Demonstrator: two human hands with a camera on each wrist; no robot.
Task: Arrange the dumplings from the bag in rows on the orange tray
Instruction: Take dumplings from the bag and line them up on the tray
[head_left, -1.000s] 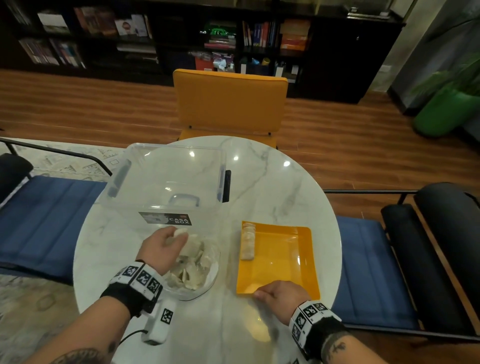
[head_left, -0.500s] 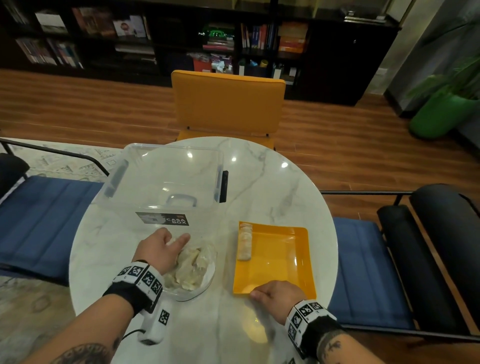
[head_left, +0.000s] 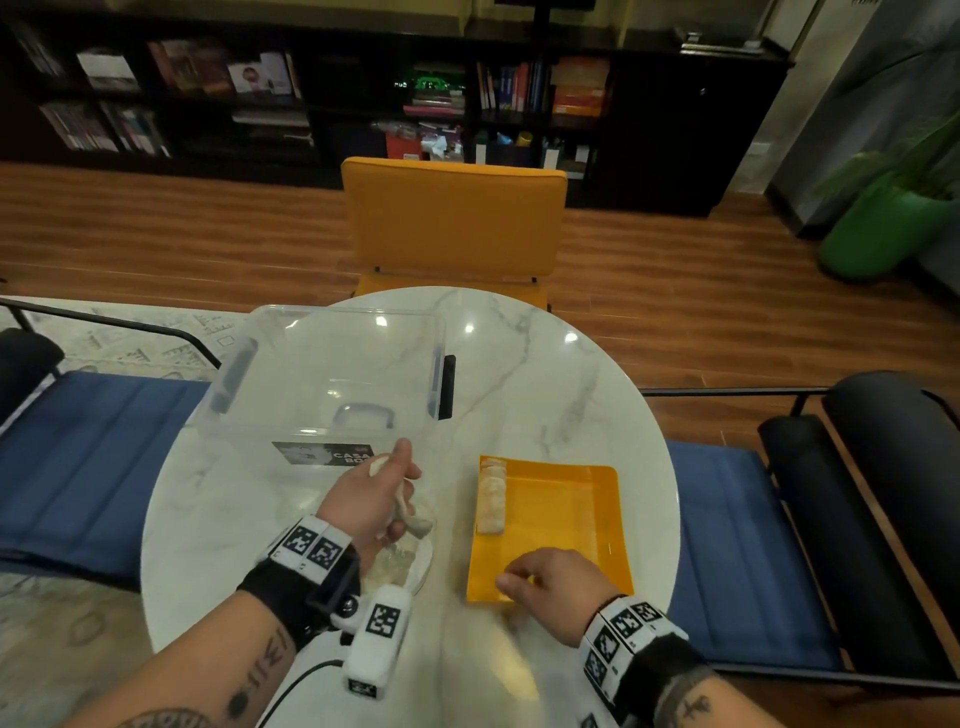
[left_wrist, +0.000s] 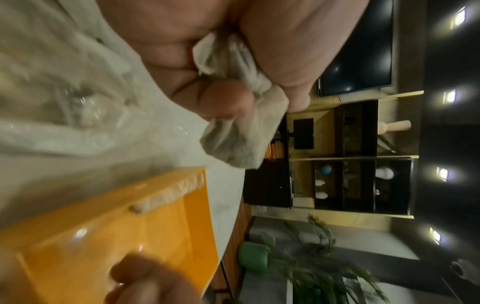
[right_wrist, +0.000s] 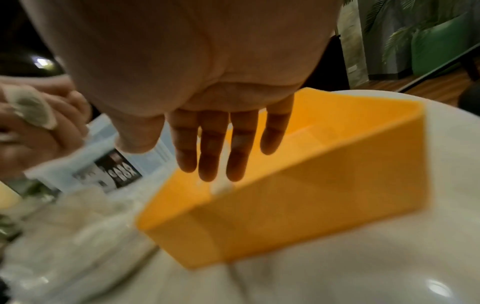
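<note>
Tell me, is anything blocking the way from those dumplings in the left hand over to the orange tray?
Nothing visible does. The left hand holds dumplings above the bag, and only bare marble table lies between it and the orange tray. The right hand hovers at the tray's near edge.

Counter layout: bag at left, tray at right, box behind.

On the counter (head_left: 545, 374) the tray (head_left: 597, 525) sits to the right and the bag (head_left: 410, 566) to the left, near each other but apart; the storage box (head_left: 332, 374) stands behind the bag. A row of dumplings (head_left: 491, 496) lies in the tray along its left wall. The left hand (head_left: 371, 499) is above the bag with dumplings (left_wrist: 241, 131) in it; the right hand (head_left: 558, 582) is over the tray's near left corner. A chair (head_left: 454, 218) stands behind the counter, with shelves (head_left: 363, 93) farther back.
</note>
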